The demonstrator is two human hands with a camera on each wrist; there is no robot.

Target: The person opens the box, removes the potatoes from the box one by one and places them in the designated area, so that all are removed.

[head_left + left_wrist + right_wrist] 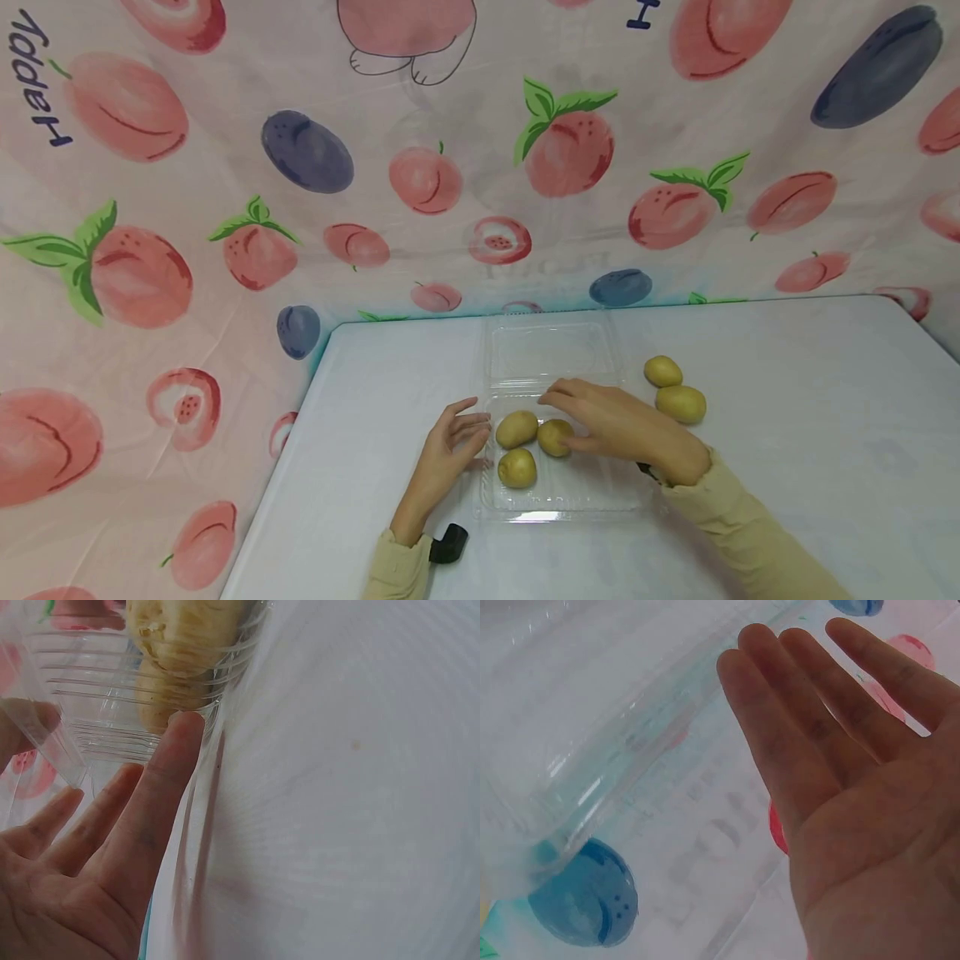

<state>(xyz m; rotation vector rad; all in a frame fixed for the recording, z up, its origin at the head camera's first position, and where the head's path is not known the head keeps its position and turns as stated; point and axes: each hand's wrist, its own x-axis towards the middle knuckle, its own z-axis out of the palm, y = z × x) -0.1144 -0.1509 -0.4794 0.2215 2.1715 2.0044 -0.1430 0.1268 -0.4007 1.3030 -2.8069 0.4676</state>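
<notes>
A clear plastic clamshell box (570, 492) lies unfolded on the white table, its lid (551, 350) laid back toward the wall. Inside its left half sit three yellow potatoes: one at the back left (516, 429), one at the front left (517, 468) and one to the right (555, 437). My left hand (442, 467) is beside the box's left wall, with its fingers (161, 772) extended and fingertips right at the ribbed side. Over the box, my right hand (615, 421) reaches in from the right, thumb overlapping the right potato; its fingers (817, 727) are straight and the palm holds nothing.
Two more potatoes, a smaller one (663, 371) and a larger one (681, 405), lie together on the table (810, 433) right of the box. A fruit-printed cloth (465, 183) hangs behind the table and along its left side.
</notes>
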